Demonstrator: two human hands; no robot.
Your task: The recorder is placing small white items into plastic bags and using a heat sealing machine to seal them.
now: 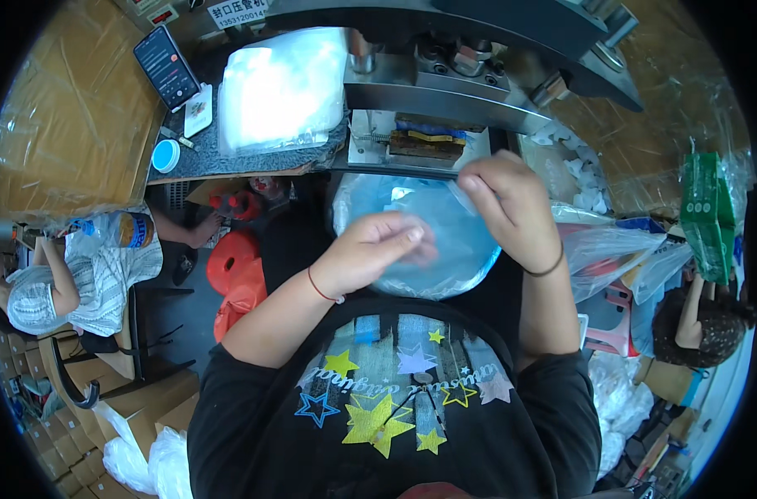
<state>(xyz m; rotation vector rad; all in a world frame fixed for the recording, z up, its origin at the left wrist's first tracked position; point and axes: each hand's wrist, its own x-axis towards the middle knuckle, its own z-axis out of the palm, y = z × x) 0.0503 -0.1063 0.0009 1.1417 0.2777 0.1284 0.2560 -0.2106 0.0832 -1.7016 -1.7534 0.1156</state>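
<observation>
My left hand [385,247] hangs over a round blue basin [480,270] in my lap, thumb and fingers closed together and fingertips smeared by motion. To the right and farther off, my right hand [511,200] is raised at the basin's far right rim, fingers curled in. Something thin and see-through shows faintly by its fingertips; I cannot make out what it is. Clear plastic lies in and around the basin. Just beyond it stands a press machine with a brown and yellow block [428,143] on its bed.
A stack of clear plastic sheets or bags [283,91] lies on the bench at left, with a propped phone [167,68] and a small round tub [166,155]. A dark metal beam [453,98] spans overhead. Red stools [233,262] and co-workers sit at both sides.
</observation>
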